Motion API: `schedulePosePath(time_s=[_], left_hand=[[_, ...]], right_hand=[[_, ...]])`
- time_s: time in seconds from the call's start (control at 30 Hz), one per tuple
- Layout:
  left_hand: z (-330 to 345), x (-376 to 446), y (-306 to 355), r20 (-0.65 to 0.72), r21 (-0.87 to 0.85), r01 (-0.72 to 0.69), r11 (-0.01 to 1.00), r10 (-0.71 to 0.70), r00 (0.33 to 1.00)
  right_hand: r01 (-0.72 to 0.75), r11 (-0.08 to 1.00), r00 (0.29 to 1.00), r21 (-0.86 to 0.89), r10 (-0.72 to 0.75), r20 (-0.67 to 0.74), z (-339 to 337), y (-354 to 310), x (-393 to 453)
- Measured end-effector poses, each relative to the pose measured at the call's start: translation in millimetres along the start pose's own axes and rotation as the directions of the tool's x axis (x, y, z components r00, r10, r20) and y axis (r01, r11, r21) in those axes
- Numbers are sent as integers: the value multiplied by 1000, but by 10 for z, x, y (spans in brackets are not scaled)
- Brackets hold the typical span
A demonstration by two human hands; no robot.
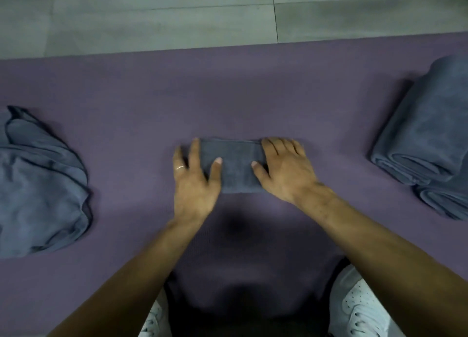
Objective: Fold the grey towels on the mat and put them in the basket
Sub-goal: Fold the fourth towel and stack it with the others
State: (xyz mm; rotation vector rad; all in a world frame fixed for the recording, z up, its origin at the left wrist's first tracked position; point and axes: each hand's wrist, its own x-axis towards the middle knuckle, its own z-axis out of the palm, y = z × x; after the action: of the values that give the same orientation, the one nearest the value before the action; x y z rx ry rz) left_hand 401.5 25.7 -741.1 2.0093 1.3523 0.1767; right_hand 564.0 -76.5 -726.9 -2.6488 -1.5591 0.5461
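Note:
A small folded grey towel (236, 164) lies in the middle of the purple mat (131, 103). My left hand (196, 179) rests on its left edge with fingers spread and straight, the thumb lying on the cloth. My right hand (286, 169) presses flat on its right edge, thumb on the cloth as well. A loose heap of unfolded grey towels (38, 184) sits at the mat's left. A stack of folded grey towels (430, 139) sits at the right edge of view. No basket shows.
Grey floor tiles (177, 15) lie beyond the mat's far edge. My two white shoes (359, 308) are at the bottom of the view, on the mat's near side.

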Motion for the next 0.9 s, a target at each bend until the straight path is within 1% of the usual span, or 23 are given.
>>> schedulePosePath(time_s=[0.03, 0.07, 0.1, 0.13, 0.17, 0.23, 0.27, 0.3, 0.33, 0.43, 0.47, 0.53, 0.57, 0.63, 0.7, 0.77, 0.83, 0.9], left_hand=[[-38, -2, -21, -10, -142, 141, 980, -144, 990], [-85, 10, -43, 13, -228, 260, 938, -264, 964], [-134, 36, -60, 72, -290, 366, 884, -361, 930], [-186, 67, -69, 148, -329, 453, 828, -429, 891], [-237, 101, -71, 238, -350, 521, 778, -464, 853], [-323, 195, -56, 403, -350, 569, 744, -429, 808], [-349, 226, -39, 464, -355, 584, 730, -405, 788], [-372, 232, -11, 504, -363, 584, 726, -374, 779], [-387, 221, 25, 515, -381, 562, 735, -336, 788], [-461, 189, 47, 490, -457, 424, 782, -176, 854], [-524, 185, 46, 490, -461, 361, 811, -106, 865], [-660, 198, 27, 514, -444, 231, 866, 35, 857], [-710, 214, 5, 520, -451, 181, 874, 92, 849], [-776, 239, -17, 490, -501, 117, 858, 170, 855], [-809, 250, -18, 421, -574, 100, 813, 189, 887], [-804, 269, -28, 345, -670, 158, 725, 115, 932], [-785, 304, -45, 333, -778, 283, 561, -14, 943], [-763, 334, -11, 353, -828, 365, 425, -111, 929]], right_hand=[[16, 999, 999, 28, -17, 52, -77, 1, 43], [31, 998, 993, 58, -37, 109, -148, 1, 89], [37, 996, 984, 85, -52, 173, -217, -10, 137], [45, 993, 971, 105, -68, 229, -277, -33, 194], [58, 991, 960, 122, -89, 267, -319, -65, 254], [63, 987, 939, 147, -109, 326, -339, -110, 364], [56, 986, 928, 160, -110, 355, -346, -121, 411], [43, 984, 915, 175, -109, 388, -357, -117, 446], [32, 981, 902, 193, -111, 418, -375, -99, 472], [30, 968, 878, 247, -144, 457, -441, -12, 503], [46, 967, 874, 251, -161, 459, -463, 12, 511], [90, 968, 864, 235, -193, 465, -494, 27, 525], [101, 964, 855, 246, -211, 475, -515, 19, 526], [60, 935, 835, 349, -238, 497, -550, -5, 535], [-1, 896, 815, 443, -256, 519, -599, -48, 527], [-38, 883, 819, 468, -241, 521, -622, -86, 514], [-90, 866, 840, 492, -199, 505, -602, -84, 478], [-170, 813, 829, 558, -189, 527, -571, -67, 401]])
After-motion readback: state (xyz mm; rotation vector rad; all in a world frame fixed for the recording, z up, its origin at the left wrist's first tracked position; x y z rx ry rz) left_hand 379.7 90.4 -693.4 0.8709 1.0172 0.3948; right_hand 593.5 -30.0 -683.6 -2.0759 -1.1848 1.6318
